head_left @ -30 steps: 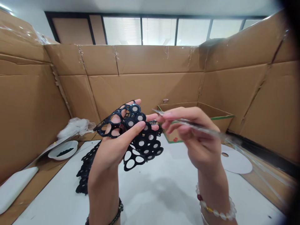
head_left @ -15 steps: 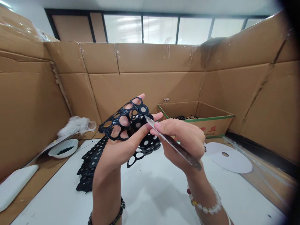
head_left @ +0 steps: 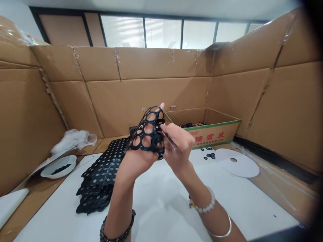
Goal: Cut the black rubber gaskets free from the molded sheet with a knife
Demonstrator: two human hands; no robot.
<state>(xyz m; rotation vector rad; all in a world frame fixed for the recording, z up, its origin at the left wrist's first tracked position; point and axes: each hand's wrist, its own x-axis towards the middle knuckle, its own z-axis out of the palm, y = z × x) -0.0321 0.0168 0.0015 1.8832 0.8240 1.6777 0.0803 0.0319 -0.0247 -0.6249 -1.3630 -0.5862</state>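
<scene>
Curled around the fingers of my left hand [head_left: 135,163] is a black perforated sheet [head_left: 151,149] with large round holes; skin shows through them. My right hand [head_left: 180,143] is closed on a slim pointed metal tool [head_left: 170,141]. Its tip meets the right side of the sheet, where my fingers hide the contact. Whether the tool is a blade or tweezers is not clear. Left of my left hand, a stack of similar black sheets [head_left: 106,168] lies on the white tabletop [head_left: 161,208].
Behind my right hand stands a green-edged cardboard box [head_left: 227,131] with black pieces inside. Several small black rings [head_left: 211,156] lie near a white disc [head_left: 244,169] with a hole. A white bowl [head_left: 72,167] and a clear plastic bag [head_left: 75,139] are left. Cardboard walls [head_left: 156,64] enclose the table.
The black sheet has turned in my left hand, with its holed side now facing me. My right hand has moved in against its right side with the tool tilted more steeply. The view has shifted right.
</scene>
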